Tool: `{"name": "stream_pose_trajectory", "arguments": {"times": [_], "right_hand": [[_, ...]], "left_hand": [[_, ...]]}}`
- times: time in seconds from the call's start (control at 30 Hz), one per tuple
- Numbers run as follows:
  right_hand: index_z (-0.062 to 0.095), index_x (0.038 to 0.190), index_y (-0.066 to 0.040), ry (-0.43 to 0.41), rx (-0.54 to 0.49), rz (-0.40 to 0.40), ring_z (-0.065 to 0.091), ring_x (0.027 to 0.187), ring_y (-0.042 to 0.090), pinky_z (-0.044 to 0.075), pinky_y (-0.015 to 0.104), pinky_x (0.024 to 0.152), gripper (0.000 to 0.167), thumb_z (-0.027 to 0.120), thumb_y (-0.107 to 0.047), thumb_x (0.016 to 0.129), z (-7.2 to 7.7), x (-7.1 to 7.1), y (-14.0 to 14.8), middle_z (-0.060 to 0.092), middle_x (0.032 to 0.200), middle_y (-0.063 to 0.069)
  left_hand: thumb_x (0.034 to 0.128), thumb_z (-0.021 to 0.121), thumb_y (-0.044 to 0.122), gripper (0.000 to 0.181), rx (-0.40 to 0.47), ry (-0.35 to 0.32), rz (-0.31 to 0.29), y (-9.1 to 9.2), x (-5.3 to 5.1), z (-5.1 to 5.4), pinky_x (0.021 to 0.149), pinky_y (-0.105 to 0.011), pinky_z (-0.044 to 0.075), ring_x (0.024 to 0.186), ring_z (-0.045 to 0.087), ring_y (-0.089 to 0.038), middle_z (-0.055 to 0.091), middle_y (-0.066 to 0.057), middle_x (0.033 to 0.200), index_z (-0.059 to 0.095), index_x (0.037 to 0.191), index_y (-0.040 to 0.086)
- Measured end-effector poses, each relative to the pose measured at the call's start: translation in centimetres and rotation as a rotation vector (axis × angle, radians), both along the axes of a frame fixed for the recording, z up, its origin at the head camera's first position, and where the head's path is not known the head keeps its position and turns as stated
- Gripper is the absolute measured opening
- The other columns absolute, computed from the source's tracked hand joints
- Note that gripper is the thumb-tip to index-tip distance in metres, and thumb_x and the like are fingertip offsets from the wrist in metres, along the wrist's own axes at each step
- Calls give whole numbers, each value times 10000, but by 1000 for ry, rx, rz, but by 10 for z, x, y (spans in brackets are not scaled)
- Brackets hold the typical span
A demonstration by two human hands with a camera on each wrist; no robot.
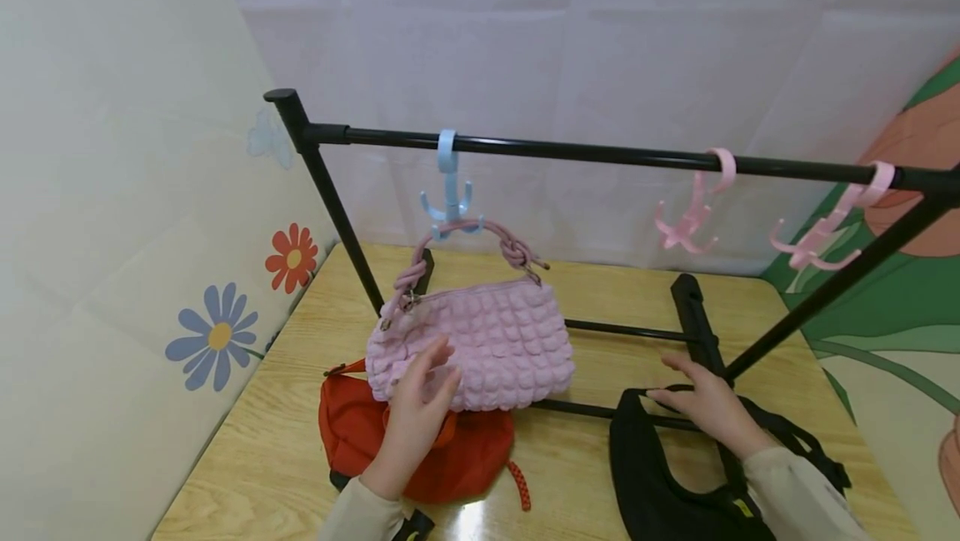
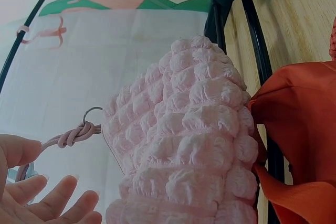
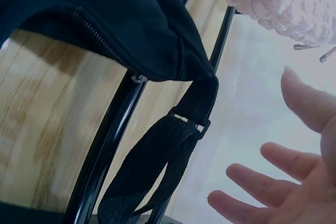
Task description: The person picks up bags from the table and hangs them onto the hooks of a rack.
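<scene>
Both hands [image 1: 415, 423] [image 1: 708, 403] seen spread, nothing gripped. Pink bag [image 1: 502, 341] judged light, squashy; best held by knotted handle [image 1: 516, 251].

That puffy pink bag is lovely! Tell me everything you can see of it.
The pink bag hangs upright, its fabric-like body covered in puffy squares. A darker, cord-like handle, knotted near both ends, joins it at metal-looking rings. The handle rests in a light blue hook on the black rail. A seam runs along the top. With the left grip in front and the red bag lower down, contact with either is unclear.
</scene>
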State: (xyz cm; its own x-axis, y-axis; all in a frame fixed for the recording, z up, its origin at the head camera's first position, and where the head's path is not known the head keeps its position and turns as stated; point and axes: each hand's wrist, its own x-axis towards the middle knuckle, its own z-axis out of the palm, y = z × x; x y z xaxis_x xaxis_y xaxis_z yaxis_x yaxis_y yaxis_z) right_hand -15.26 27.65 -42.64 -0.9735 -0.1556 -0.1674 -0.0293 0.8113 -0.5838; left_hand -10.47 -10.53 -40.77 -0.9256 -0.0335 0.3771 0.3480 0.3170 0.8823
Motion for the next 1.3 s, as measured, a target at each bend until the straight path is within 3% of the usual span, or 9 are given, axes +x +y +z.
{"name": "stream_pose_trajectory", "arguments": {"times": [0.1, 0.3, 0.57, 0.7, 0.93, 1.3], "right_hand": [[398, 1384, 141, -7, 11, 26, 400, 1216, 555, 410, 627, 900, 765, 693, -370, 897, -3, -1, 4, 391, 1383, 383], [398, 1383, 141, -42, 26, 51, 421, 1195, 559, 429, 617, 878, 803, 713, -394, 874, -6, -2, 9, 377, 1373, 407], [444, 1351, 137, -36, 148, 63, 428, 1177, 563, 396, 681, 850, 802, 750, -393, 832, -8, -3, 12, 418, 1343, 396], [445, 1350, 133, -83, 202, 50, 444, 1161, 563, 369, 723, 822, 785, 753, -375, 836, -10, -6, 15, 441, 1329, 386], [422, 1359, 143, -146, 221, 51, 453, 1140, 568, 418, 658, 826, 836, 752, -413, 829, -16, -8, 20, 440, 1314, 402], [446, 1343, 128, -240, 257, 41, 472, 1118, 570, 408, 672, 824, 766, 768, -338, 826, -27, -10, 23, 475, 1282, 396]], "left_hand": [[942, 617, 33, 422, 1, -7, -6, 0, 0, 0, 910, -517, 471, 1108, 564, -379, 609, -213, 1207, 506, 1334, -78], [936, 623, 27, 423, 2, -21, -9, 0, -1, -1, 906, -528, 472, 1107, 569, -382, 606, -235, 1207, 510, 1329, -81], [932, 628, 31, 430, 2, -53, -5, 0, 0, -1, 901, -535, 473, 1112, 560, -391, 602, -234, 1216, 510, 1331, -79], [939, 623, 40, 422, -8, -42, -6, 1, 0, -1, 888, -524, 483, 1104, 564, -385, 605, -227, 1212, 511, 1328, -80], [947, 618, 54, 421, -6, -38, -9, 1, 1, 0, 892, -516, 484, 1107, 561, -380, 605, -217, 1216, 511, 1333, -77], [949, 617, 58, 426, 6, -49, -18, 2, 3, 0, 892, -503, 489, 1119, 556, -392, 594, -231, 1224, 503, 1335, -81]]}}
